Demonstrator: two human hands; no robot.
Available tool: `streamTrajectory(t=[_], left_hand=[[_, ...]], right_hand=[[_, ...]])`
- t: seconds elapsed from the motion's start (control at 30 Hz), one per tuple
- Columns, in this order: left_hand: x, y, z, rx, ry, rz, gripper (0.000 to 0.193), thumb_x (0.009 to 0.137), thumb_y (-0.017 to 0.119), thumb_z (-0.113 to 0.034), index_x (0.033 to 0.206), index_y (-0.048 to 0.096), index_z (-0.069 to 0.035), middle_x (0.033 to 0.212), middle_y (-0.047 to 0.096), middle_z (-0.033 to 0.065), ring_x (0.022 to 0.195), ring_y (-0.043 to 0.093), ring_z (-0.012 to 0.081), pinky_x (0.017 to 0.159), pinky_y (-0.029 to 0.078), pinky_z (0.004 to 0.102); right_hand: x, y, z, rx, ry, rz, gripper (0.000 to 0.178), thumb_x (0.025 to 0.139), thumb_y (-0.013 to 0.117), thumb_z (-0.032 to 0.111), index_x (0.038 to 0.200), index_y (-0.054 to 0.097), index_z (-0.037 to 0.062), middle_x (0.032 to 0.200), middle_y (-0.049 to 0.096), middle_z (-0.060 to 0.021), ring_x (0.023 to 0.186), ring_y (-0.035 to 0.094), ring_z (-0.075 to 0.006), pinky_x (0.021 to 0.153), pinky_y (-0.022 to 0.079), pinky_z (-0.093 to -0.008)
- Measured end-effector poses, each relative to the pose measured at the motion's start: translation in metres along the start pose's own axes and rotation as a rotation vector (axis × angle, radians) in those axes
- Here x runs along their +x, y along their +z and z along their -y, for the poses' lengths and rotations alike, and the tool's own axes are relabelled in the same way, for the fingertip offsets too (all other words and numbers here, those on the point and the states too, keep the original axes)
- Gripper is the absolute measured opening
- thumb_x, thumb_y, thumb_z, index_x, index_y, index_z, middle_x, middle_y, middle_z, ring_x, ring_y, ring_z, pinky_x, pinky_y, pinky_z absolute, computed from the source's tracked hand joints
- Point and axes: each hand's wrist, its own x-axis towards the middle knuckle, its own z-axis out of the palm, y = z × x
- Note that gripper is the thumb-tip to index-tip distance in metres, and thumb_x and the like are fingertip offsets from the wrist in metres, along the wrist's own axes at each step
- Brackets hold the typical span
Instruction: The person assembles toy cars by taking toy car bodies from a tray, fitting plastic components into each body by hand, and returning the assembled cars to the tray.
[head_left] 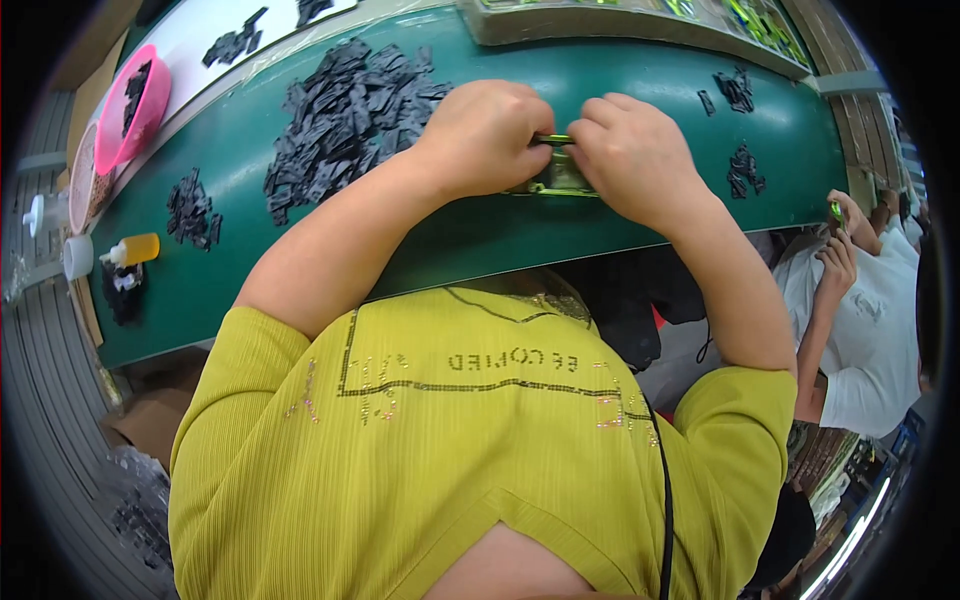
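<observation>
Green spread over the bench (170,300), a tray (580,27) on its far edge, a co-worker (850,320) by its near right corner. Midway from near edge to far, my left hand (490,135) and right hand (632,155), both curled closed, pinched a slim black-and-lime strip (554,140).

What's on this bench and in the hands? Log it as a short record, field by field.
Left hand: pinching one end of a narrow green-and-dark piece
Right hand: at its other end
Between the hands: green-edged item, partly hidden
Bench: green top
Large heap: flat black pieces, beyond the left forearm
Left end: pink basket with black pieces; yellow-filled bottle
Far side: tray holding green pieces
Right: co-worker in white, holding something green
</observation>
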Motion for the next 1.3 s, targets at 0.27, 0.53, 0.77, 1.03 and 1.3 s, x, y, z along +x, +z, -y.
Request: streamTrajectory(t=[0.27, 0.53, 0.77, 1.03, 1.3], left_hand=[[0.001, 0.000, 0.001, 0.062, 0.158, 0.065, 0.015, 0.072, 0.071, -0.013, 0.067, 0.059, -0.005, 0.069, 0.060, 0.0111, 0.069, 0.059, 0.0343, 0.062, 0.048, 0.0452], [-0.009, -0.003, 0.000, 0.027, -0.012, 0.050, 0.018, 0.079, 0.072, -0.023, 0.078, 0.068, -0.006, 0.079, 0.064, 0.0097, 0.081, 0.062, 0.0319, 0.070, 0.050, 0.0442], [-0.008, -0.009, -0.011, -0.017, -0.080, 0.054, 0.031, 0.075, 0.079, -0.027, 0.093, 0.069, -0.003, 0.084, 0.065, 0.0109, 0.087, 0.062, 0.0313, 0.075, 0.051, 0.0418], [-0.006, -0.014, -0.017, 0.027, -0.024, 0.223, 0.055, 0.066, 0.076, -0.020, 0.117, 0.062, -0.003, 0.105, 0.061, 0.0134, 0.102, 0.057, 0.0328, 0.088, 0.048, 0.0417], [-0.013, -0.006, -0.009, -0.064, 0.054, 0.104, 0.062, 0.066, 0.078, -0.012, 0.125, 0.057, -0.006, 0.110, 0.059, 0.0133, 0.104, 0.057, 0.0343, 0.087, 0.049, 0.0431]], right_hand=[[0.011, -0.004, -0.002, -0.102, -0.217, 0.246, 0.007, 0.077, 0.065, 0.014, 0.078, 0.067, 0.0081, 0.083, 0.065, -0.0077, 0.085, 0.063, -0.0251, 0.077, 0.052, -0.0345], [-0.029, 0.001, -0.069, 0.664, 0.785, -0.039, 0.028, 0.087, 0.071, 0.029, 0.091, 0.070, 0.0015, 0.088, 0.068, -0.0115, 0.083, 0.065, -0.0214, 0.075, 0.051, -0.0328], [-0.057, 0.023, -0.144, 0.126, 1.194, 0.000, 0.035, 0.085, 0.071, 0.030, 0.105, 0.068, 0.0004, 0.107, 0.070, -0.0207, 0.105, 0.065, -0.0353, 0.092, 0.050, -0.0431], [-0.060, 0.018, -0.131, 0.368, 1.101, -0.143, 0.027, 0.083, 0.076, 0.023, 0.096, 0.067, 0.0008, 0.088, 0.071, -0.0127, 0.079, 0.069, -0.0235, 0.073, 0.054, -0.0338], [-0.032, -0.023, 0.018, 0.623, 0.392, -0.224, 0.012, 0.080, 0.077, 0.007, 0.087, 0.069, 0.0020, 0.078, 0.065, -0.0078, 0.069, 0.064, -0.0208, 0.061, 0.050, -0.0303]])
